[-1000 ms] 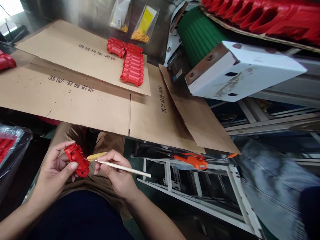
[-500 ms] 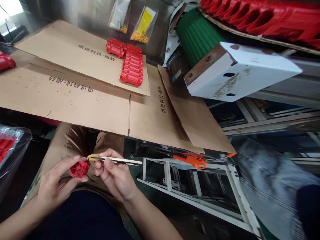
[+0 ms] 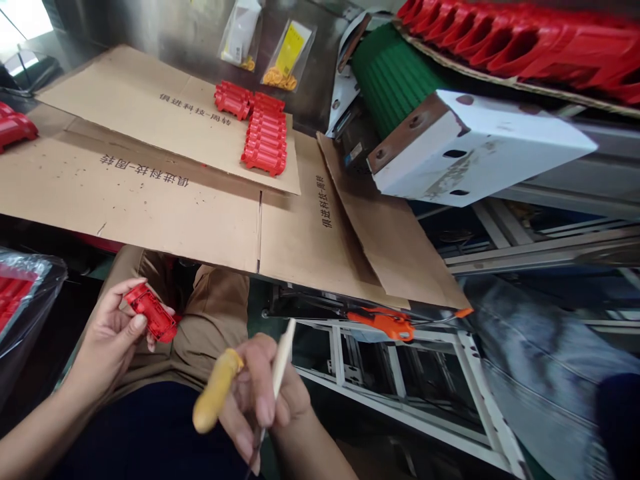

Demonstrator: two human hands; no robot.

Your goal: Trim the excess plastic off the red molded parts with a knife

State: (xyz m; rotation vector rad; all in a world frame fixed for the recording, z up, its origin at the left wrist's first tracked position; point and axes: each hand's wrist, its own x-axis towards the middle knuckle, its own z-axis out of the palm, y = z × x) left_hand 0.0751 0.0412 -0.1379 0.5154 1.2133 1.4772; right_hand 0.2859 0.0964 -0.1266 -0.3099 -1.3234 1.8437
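My left hand [image 3: 113,333] is closed on a small red plastic housing [image 3: 153,313] above my lap. Its open, hollowed side faces me, with black inside. My right hand [image 3: 270,387], to the right and closer to the camera, is closed around a slim cream-coloured stick [image 3: 283,360] with a thin dark lower end. A thick yellow handle [image 3: 217,390] also sticks out from the same fingers. Its working end is hidden by the hand and blur. The two hands are apart, and neither tool touches the housing.
Flat cardboard sheets [image 3: 200,227] cover the bench, with several red housings [image 3: 265,143] in a row. Bags of yellow rings [image 3: 280,77] lie behind. A green conveyor belt [image 3: 395,73] with a white bracket [image 3: 480,147] stands right. A plastic-lined bin [image 3: 50,273] is at left.
My right hand has drawn away from the housing, down and toward the camera, turning the tools. My left hand has turned the housing from its round end to its open side.
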